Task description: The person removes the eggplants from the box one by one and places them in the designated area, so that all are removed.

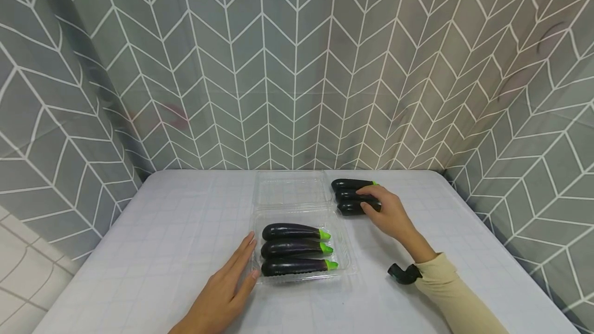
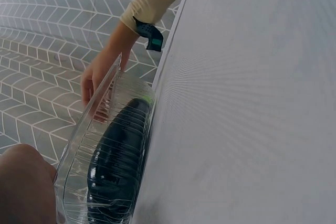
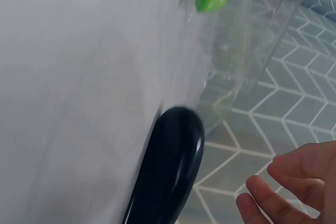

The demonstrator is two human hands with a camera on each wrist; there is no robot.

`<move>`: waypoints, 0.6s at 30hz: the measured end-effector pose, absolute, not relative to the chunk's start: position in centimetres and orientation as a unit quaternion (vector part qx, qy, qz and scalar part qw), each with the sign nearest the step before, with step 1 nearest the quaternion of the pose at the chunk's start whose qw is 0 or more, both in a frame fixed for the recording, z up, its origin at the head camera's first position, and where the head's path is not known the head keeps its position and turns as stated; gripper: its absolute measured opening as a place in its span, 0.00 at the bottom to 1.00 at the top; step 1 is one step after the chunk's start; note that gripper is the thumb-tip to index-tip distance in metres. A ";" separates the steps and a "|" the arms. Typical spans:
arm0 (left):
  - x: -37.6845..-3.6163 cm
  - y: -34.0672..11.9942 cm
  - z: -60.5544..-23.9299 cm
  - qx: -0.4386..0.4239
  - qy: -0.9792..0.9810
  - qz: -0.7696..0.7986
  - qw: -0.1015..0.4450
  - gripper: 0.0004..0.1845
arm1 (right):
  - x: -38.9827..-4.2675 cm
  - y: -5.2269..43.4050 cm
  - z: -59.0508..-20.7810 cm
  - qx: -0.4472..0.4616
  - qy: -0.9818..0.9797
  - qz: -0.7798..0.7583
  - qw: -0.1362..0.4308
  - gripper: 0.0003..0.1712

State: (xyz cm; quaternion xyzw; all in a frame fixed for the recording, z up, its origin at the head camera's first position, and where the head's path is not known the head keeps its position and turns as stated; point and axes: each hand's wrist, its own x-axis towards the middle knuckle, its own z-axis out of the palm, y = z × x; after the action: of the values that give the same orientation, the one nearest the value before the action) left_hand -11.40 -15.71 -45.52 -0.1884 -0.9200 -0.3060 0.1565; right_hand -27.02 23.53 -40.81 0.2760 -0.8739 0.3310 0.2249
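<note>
Three dark eggplants [image 1: 292, 249] with green stem ends lie side by side in the base of a clear plastic clamshell box [image 1: 343, 236]. My left hand [image 1: 227, 290] touches the box's left side with straight fingers. Beyond the box to the right, three more eggplants [image 1: 348, 207] lie on the table. Over their right ends hovers my right hand [image 1: 387, 210], fingers slightly bent and spread. In the right wrist view, a gap separates these fingers [image 3: 257, 184] from the nearest eggplant [image 3: 176, 156]. The hand hides part of the stem ends.
The box's lid [image 1: 292, 189] lies folded back, away from me. A white cloth covers the table [image 1: 185, 231]. Grey chevron-patterned curtains [image 1: 297, 66] stand behind and at both sides. A black wrist-worn device [image 1: 403, 273] sticks out from the right sleeve.
</note>
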 end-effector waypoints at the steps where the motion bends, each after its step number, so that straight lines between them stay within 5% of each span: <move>1: -11.4 -15.7 -45.5 -0.190 -0.920 -0.306 0.158 0.33 | -26.9 23.3 -40.8 0.281 -0.872 0.332 0.225 0.19; 18: -11.5 -15.7 -45.5 -0.182 -0.923 -0.308 0.144 0.33 | -25.2 20.3 -40.6 0.346 -0.852 0.327 0.218 0.18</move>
State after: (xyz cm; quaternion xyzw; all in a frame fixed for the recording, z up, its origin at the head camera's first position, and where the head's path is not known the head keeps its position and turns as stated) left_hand -11.51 -15.74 -45.53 -0.1817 -0.9226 -0.3083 0.1443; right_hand -25.20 20.34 -40.59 0.3462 -0.8522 0.3265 0.2175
